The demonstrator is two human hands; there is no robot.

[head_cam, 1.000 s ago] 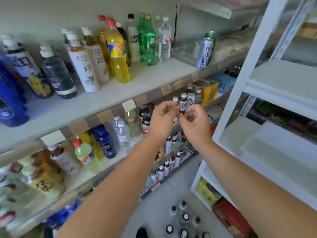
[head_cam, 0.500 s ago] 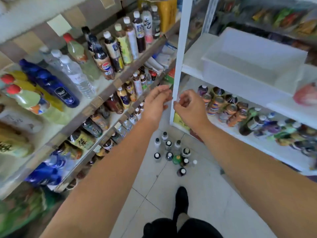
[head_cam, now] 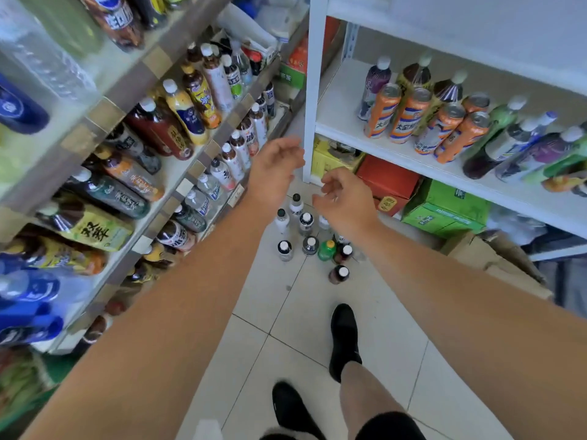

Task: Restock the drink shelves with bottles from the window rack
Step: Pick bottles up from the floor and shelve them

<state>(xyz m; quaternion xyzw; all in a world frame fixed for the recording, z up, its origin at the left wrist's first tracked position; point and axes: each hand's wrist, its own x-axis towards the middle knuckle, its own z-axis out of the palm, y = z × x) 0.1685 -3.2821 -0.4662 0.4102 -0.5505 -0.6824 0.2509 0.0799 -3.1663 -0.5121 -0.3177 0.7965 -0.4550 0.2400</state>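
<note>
Both hands empty, fingers loose: left hand [head_cam: 274, 173] and right hand [head_cam: 344, 201] hover apart above the bottles [head_cam: 310, 246].
Bottles stand clustered on the pale tile floor [head_cam: 301, 315] at 12 o'clock; stocked shelves [head_cam: 104, 112] run along 9 o'clock, white rack [head_cam: 336, 117] at 2 o'clock.

Pale floor tiles [head_cam: 286, 328] betw. the grey-edged drink shelves [head_cam: 104, 112], left, & the white metal rack [head_cam: 336, 103], right, lie open down the middle. A cluster of small upright bottles w/ black & white caps [head_cam: 305, 236] blocks the floor at the far end, near the rack's white corner post [head_cam: 310, 90]. Left shelves packed to the front edge. Rack shelf's left end is bare; orange cans [head_cam: 409, 115] & tall bottles fill the rest. Under it a red carton [head_cam: 386, 181] & green carton [head_cam: 444, 208] close the gap. Two black-socked feet [head_cam: 344, 338] stand on the near tiles.
</note>
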